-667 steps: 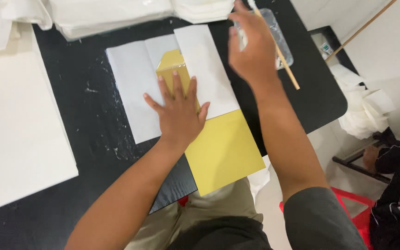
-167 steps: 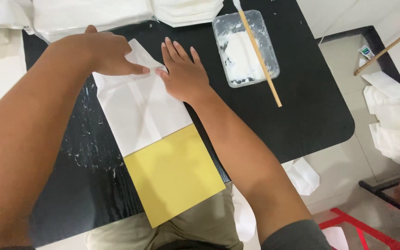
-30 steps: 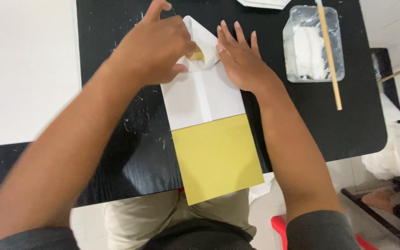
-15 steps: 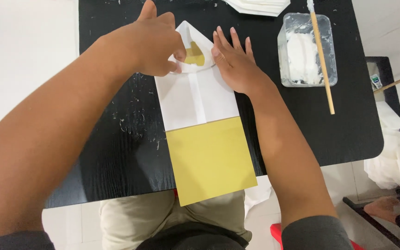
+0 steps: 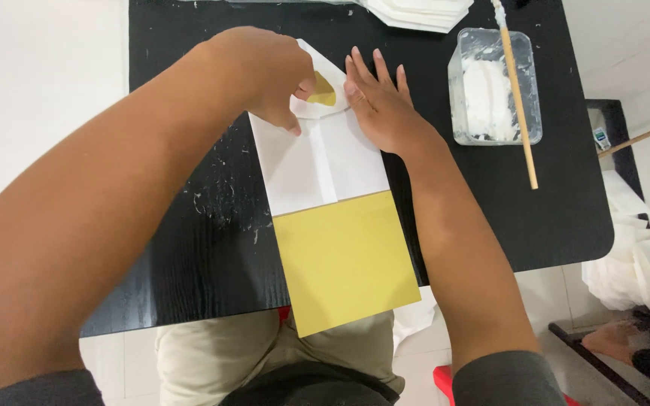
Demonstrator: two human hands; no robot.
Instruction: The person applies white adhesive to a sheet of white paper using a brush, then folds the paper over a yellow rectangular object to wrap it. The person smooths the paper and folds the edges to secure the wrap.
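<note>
**Pressing the top fold of a paper bag**

Here the left hand (image 5: 268, 75) pinches the white flap (image 5: 317, 109) at the folded paper's (image 5: 325, 162) top, while the right hand (image 5: 381, 109) lies flat and open beside it. Best to press firmly along the crease. The yellow end (image 5: 344, 259) overhangs the table (image 5: 189, 225) edge; the paste tub (image 5: 494, 86) stands near, rightward.

Bright, even light falls from overhead, washing the pale floor (image 5: 39, 113) at left almost to featureless white. Shadows are soft and short under the left hand (image 5: 261, 75) and right hand (image 5: 381, 109). The black table (image 5: 558, 210) shows only a faint sheen. The near left forearm looks enlarged and slightly soft; the centre is sharp.
</note>
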